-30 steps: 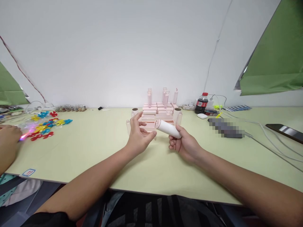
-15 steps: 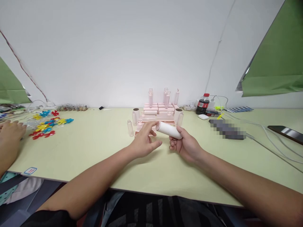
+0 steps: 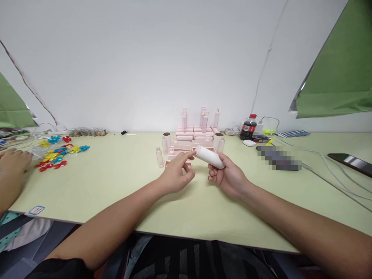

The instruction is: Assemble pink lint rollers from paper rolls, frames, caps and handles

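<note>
My right hand (image 3: pixel 231 176) is closed around the lower end of a white cardboard tube (image 3: pixel 209 157), which tilts up to the left above the table. The tube's pinkish end faces my left hand (image 3: pixel 177 174). That hand is open, with its index fingertip at the rim of the tube's end and the thumb spread below. Behind my hands stand pink boxes (image 3: pixel 184 138), some open, and several small clear pink bottles (image 3: pixel 159 157). Two more tubes stand upright there, a left tube (image 3: pixel 166 141) and a right tube (image 3: pixel 217 141), both with dark tops.
At the left, another person's hand (image 3: pixel 14 161) rests near red, yellow and blue flower-shaped pieces (image 3: pixel 59 155). On the right are a cola bottle (image 3: pixel 248 127), a white case (image 3: pixel 249 143), a pixelated dark object (image 3: pixel 279 158), cables and a phone (image 3: pixel 350 163). A wall stands behind the table.
The tube has tipped slightly steeper, its pinkish end rising and shifting right. My left index finger now touches the rim of that end. My right hand keeps its grip.
</note>
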`<state>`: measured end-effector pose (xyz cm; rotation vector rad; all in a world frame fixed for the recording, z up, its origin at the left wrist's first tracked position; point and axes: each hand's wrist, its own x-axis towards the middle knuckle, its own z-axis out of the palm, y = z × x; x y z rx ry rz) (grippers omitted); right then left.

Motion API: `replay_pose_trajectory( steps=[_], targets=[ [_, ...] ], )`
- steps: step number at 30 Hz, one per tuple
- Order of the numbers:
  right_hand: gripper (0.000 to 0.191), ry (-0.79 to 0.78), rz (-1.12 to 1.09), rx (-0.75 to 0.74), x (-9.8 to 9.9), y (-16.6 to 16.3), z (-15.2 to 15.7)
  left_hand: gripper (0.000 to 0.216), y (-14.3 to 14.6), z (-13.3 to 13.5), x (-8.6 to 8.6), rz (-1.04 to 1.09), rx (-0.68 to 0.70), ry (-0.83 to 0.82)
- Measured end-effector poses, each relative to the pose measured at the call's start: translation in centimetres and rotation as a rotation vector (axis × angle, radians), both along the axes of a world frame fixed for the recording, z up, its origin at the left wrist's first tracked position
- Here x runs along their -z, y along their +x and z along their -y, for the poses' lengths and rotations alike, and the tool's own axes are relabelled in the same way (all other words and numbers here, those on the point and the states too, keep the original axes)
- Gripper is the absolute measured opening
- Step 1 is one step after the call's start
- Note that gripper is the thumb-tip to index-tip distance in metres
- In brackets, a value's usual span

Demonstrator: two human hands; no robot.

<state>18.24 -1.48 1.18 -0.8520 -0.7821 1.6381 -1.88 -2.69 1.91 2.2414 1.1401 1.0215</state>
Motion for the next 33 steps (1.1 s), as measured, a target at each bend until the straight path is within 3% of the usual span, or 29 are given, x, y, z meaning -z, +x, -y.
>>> replay_pose_trajectory(
  steps=[6,11,15,22,33],
  targets=[
    [0.024,0.029,0.01,0.002,-0.1,0.0,0.4,0.049,-0.9,-0.8,-0.6,-0.411,-0.309,0.001],
    [0.023,0.041,0.034,-0.005,0.1,0.0,0.4,0.048,-1.2,-1.0,-0.3,-0.669,-0.303,-0.137],
    [0.024,0.051,0.058,-0.014,0.2,-0.1,0.4,0.046,-1.0,-0.7,-0.2,-0.725,-0.292,-0.135],
    [0.022,0.063,0.071,-0.017,0.3,0.0,0.5,0.019,-0.9,-0.4,-0.6,-0.867,-0.364,-0.12],
    [0.022,0.069,0.064,-0.02,0.2,-0.1,0.6,0.025,-0.7,0.0,-0.4,-0.719,-0.28,-0.103]
  ],
)
